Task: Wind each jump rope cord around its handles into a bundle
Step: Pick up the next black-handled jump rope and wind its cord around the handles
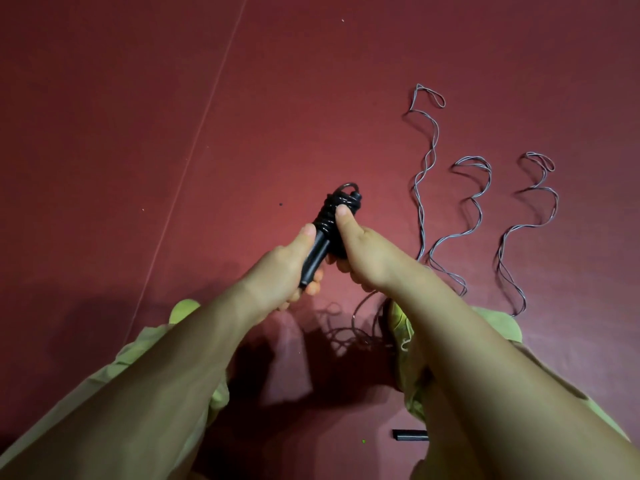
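Head view. You held the black handles (317, 245) out in front of you, above the red floor (138, 133), both hands on them. Their long axis ran from low-left near you to up-right away from you. The bare butt end pointed back toward your left palm; the wound end pointed away.

Your left hand (277, 271) gripped the bare lower shaft, fingers curled beneath and thumb laid along the top.

Your right hand (360, 251) closed round the wound section just right of it, thumb pressed flat on the coils (329, 216), pinning the turns. Its fingers were mostly hidden behind the bundle. Both hands were on the bundle; the right was the one nearer the far tip.

The coils covered the upper half of the handles, and a small loop (348, 187) stood up past the far tip.

Slack cord (353, 330) lay on the floor below your hands, between your shoes. So the free cord fed from below and behind the right hand; my judgement is that the next turns would have to come up from there while the left hand kept the axis steady.

Three grey ropes (476, 209) lay unwound to the right, well apart from your hands. A short black piece (410, 435) lay near your right leg; what it was, I couldn't tell.
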